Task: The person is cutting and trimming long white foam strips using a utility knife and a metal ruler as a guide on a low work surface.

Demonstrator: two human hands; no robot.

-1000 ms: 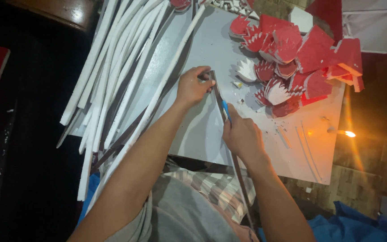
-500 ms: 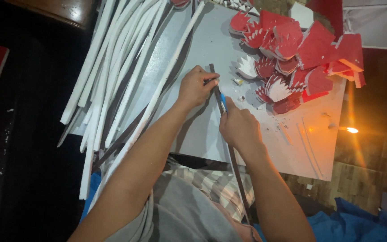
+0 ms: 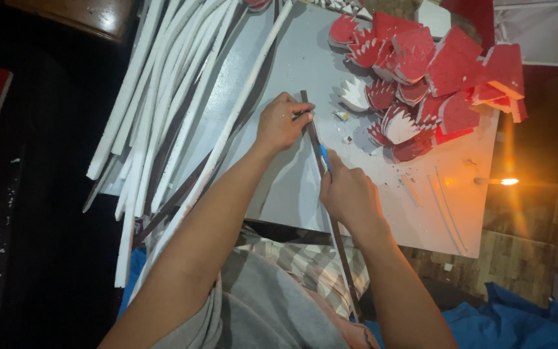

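Far left of the frame: dark floor [image 3: 46, 258], speckled with white crumbs. Moving right, a fan of long white foam strips [image 3: 163, 110] spilling off the upper-left edge of the grey board [image 3: 279, 187], several overhanging toward the lower left. Centre frame now: left hand [image 3: 282, 123] pressed down, fingers closed over the top of a long dark straightedge [image 3: 330, 220] that runs from mid-board down to the lower centre, past the board's near edge. Just right of it, right hand [image 3: 350, 194] wrapped tight around a blue-handled cutter [image 3: 323, 157], blade end tucked against the straightedge's edge, exact tip hidden by the fingers. Below the arms, grey shirt and checked cloth [image 3: 311, 265]. Board looks like light foam sheet on the bench: stiff enough to lie flat, soft enough to dent or tear, so best pinned flat from above rather than pinched at an edge. Straightedge thin and likely slippery on that surface, best pressed close to the cut. Upper right: heap of red and white petal-shaped cutouts [image 3: 421, 77], fragile-looking serrated edges. Far right: small glowing flame [image 3: 508, 181] beside the board, blue cloth [image 3: 518, 320] in the lower corner.
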